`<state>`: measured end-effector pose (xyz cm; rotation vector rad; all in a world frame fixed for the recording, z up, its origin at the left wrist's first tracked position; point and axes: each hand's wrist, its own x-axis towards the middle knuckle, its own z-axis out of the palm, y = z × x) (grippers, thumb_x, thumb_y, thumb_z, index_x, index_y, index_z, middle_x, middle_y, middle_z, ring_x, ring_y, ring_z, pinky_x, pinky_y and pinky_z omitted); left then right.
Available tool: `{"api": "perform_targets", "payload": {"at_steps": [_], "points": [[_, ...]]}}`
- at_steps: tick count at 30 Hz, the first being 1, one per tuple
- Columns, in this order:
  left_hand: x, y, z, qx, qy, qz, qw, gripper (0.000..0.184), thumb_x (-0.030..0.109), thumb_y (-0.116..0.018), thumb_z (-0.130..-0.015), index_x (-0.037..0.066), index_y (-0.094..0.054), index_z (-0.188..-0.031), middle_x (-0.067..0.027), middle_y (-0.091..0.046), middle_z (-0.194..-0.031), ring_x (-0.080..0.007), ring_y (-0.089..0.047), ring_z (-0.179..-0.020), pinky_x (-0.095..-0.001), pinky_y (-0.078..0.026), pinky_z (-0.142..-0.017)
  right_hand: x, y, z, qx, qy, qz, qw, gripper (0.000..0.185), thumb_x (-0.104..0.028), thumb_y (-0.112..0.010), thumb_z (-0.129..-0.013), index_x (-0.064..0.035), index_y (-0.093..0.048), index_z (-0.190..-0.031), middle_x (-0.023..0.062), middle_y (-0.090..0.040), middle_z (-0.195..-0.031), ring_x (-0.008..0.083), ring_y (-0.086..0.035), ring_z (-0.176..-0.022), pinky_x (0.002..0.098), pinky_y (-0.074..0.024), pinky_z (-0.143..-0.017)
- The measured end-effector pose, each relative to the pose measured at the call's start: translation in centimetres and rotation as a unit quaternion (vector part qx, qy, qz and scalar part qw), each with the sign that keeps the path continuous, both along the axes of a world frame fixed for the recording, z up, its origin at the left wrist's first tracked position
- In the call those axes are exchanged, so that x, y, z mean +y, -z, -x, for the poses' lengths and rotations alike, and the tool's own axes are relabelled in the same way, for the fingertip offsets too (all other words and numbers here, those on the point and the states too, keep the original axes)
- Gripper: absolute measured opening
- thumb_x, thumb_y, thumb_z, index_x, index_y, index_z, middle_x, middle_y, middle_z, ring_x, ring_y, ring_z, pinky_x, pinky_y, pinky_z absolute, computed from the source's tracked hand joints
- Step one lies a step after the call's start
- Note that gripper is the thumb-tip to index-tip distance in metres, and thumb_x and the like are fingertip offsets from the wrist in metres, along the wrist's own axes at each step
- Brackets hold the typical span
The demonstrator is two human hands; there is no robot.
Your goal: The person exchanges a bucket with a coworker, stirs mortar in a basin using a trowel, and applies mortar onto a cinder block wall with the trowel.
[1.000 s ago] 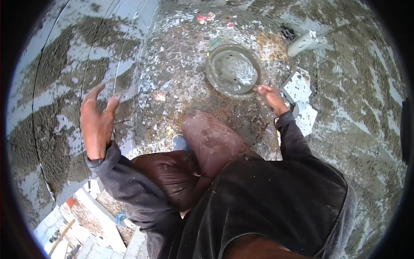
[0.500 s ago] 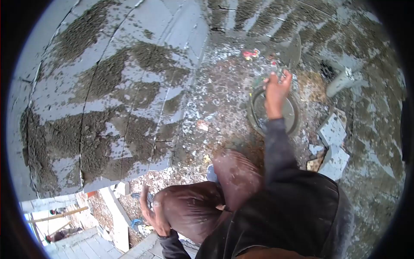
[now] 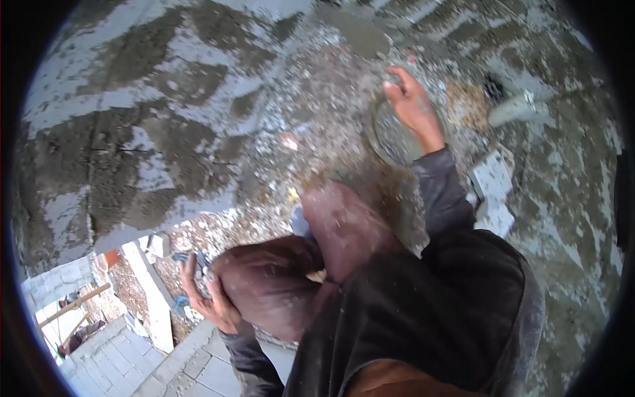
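Observation:
My right hand is closed around the handle of a trowel, its blade stretching up and to the left, blurred. What lies on the blade is hard to make out. Below that hand stands a round bucket of grey mortar, partly covered by my hand and sleeve. My left hand rests against my bent knee with its fingers apart and nothing in it. Along the left side is a block wall with rough patches of wet mortar.
A pipe stub juts out at the right wall, beside a brownish patch. Broken pale block pieces lie near my right elbow. Debris covers the floor. At lower left are a long pale board and grey blockwork.
The trowel has swung left, from upright above the bucket to pointing at the wall corner. My view has shifted, and my left hand stays at the knee.

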<state>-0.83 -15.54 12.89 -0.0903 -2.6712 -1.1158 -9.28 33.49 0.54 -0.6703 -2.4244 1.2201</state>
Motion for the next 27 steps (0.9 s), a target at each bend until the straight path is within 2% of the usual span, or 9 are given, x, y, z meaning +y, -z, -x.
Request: {"api": "perform_targets", "payload": {"at_steps": [4, 6, 8, 9, 11, 14, 20, 25, 27], "points": [[1.0, 0.6, 0.7, -0.031, -0.003, -0.056, 0.998, 0.049, 0.028, -0.061, -0.098, -0.006, -0.059, -0.133, -0.0207, -0.06, -0.136, -0.0319, -0.043, -0.139, -0.0451, -0.024, -0.118, 5.2, 4.3, -12.1, -0.087, 0.018, -0.196, 0.977, 0.032, -0.032, -0.067, -0.089, -0.01, -0.067, -0.112, 0.0181, -0.071, -0.106, 0.0333, -0.071, -0.092, 0.0443, -0.0552, -0.08], [1.8, 0.5, 1.1, -0.041, 0.022, -0.065, 0.997, 0.047, 0.027, -0.06, -0.099, -0.005, -0.06, -0.133, -0.0214, -0.058, -0.138, -0.0315, -0.043, -0.139, -0.0449, -0.025, -0.118, 4.7, 5.8, -13.5, -0.347, 0.072, -0.223, 0.908, 0.027, -0.033, -0.064, -0.09, -0.0094, -0.069, -0.102, 0.0152, -0.073, -0.097, 0.037, -0.07, -0.091, 0.0465, -0.0553, -0.079], [2.3, 0.7, 1.6, -0.037, 0.037, -0.05, 0.997, 0.045, 0.026, -0.06, -0.099, -0.003, -0.061, -0.132, -0.0218, -0.057, -0.139, -0.0313, -0.043, -0.139, -0.0448, -0.026, -0.118, 4.9, 17.2, -14.2, -0.207, 0.023, -0.293, 0.933, 0.025, -0.031, -0.063, -0.092, -0.0063, -0.068, -0.093, 0.0133, -0.072, -0.082, 0.0353, -0.069, -0.072, 0.0464, -0.0547, -0.068], [2.7, 0.9, 1.6, -0.033, 0.045, -0.036, 0.998, 0.043, 0.026, -0.06, -0.099, -0.002, -0.062, -0.132, -0.0221, -0.057, -0.14, -0.0312, -0.043, -0.139, -0.0447, -0.026, -0.117, 5.7, 18.2, -13.5, -0.205, 0.027, -0.291, 0.934, 0.025, -0.031, -0.063, -0.092, -0.0063, -0.068, -0.093, 0.0133, -0.072, -0.082, 0.0353, -0.069, -0.072, 0.0464, -0.0547, -0.068], [2.9, 1.0, 1.5, -0.032, 0.051, -0.021, 0.998, 0.042, 0.025, -0.059, -0.099, -0.001, -0.063, -0.131, -0.0222, -0.056, -0.14, -0.0313, -0.043, -0.139, -0.0448, -0.026, -0.117, 5.3, 18.4, -12.8, -0.23, -0.081, 0.117, 0.963, 0.027, -0.031, -0.061, -0.096, -0.0053, -0.067, -0.089, 0.0103, -0.067, -0.073, 0.0251, -0.062, -0.058, 0.0405, -0.0507, -0.055], [2.3, 1.7, 1.8, -0.022, 0.064, -0.014, 0.998, 0.04, 0.023, -0.059, -0.099, -0.001, -0.064, -0.129, -0.0219, -0.056, -0.14, -0.0311, -0.044, -0.138, -0.0448, -0.026, -0.118, 5.9, 11.4, -17.1, -0.305, -0.016, 0.268, 0.914, 0.027, -0.031, -0.059, -0.099, -0.005, -0.067, -0.1, 0.0037, -0.06, -0.071, 0.0134, -0.051, -0.051, 0.0313, -0.0404, -0.043], [2.4, 1.4, 1.2, -0.084, 0.049, -0.106, 0.99, 0.037, 0.021, -0.057, -0.099, -0.002, -0.065, -0.127, -0.0225, -0.059, -0.135, -0.0308, -0.043, -0.138, -0.0446, -0.026, -0.118, 3.7, 7.2, -20.0, -0.129, 0.119, 0.433, 0.884, 0.039, -0.029, -0.056, -0.102, 0.0003, -0.055, -0.127, 0.0002, -0.057, -0.073, 0.0085, -0.048, -0.051, 0.0254, -0.0348, -0.04], [2.5, 0.5, 1.2, -0.024, 0.049, 0.017, 0.998, 0.039, 0.024, -0.06, -0.095, -0.003, -0.067, -0.123, -0.0267, -0.057, -0.138, -0.0349, -0.042, -0.141, -0.0472, -0.025, -0.118, 2.5, 2.9, -14.2, 0.056, 0.134, 0.475, 0.868, 0.043, -0.023, -0.057, -0.1, 0.0001, -0.048, -0.134, 0.0045, -0.057, -0.077, 0.0107, -0.051, -0.056, 0.0259, -0.0418, -0.044], [0.9, 1.2, 1.4, -0.023, 0.044, 0.021, 0.999, 0.047, 0.034, -0.063, -0.093, -0.001, -0.067, -0.124, -0.0241, -0.058, -0.138, -0.0365, -0.039, -0.143, -0.0476, -0.023, -0.119, 1.9, 0.5, -10.6, 0.234, 0.13, 0.451, 0.851, 0.047, -0.021, -0.057, -0.099, -0.0015, -0.043, -0.139, 0.0063, -0.058, -0.082, 0.012, -0.054, -0.061, 0.0283, -0.0484, -0.047]]}}
